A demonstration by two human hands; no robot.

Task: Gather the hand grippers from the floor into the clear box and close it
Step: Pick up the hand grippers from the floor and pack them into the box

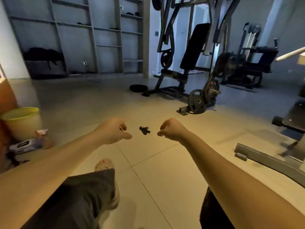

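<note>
A small heap of black hand grippers (144, 130) lies on the tiled floor ahead of me. Both my arms stretch out towards it. My left hand (113, 131) hovers just left of the heap, fingers loosely curled and thumb pointing at it, holding nothing. My right hand (170, 130) is just right of the heap, fingers curled in, with nothing visible in it. Neither hand touches the grippers. No clear box is in view.
A weight machine with an inclined bench (189, 63) and a weight plate (197, 101) stands beyond the heap. A yellow-green bin (22, 122) and clutter sit at left. A grey bench frame (270, 159) lies at right. A wall shelf (74, 35) is behind. My bare foot (104, 164) is below.
</note>
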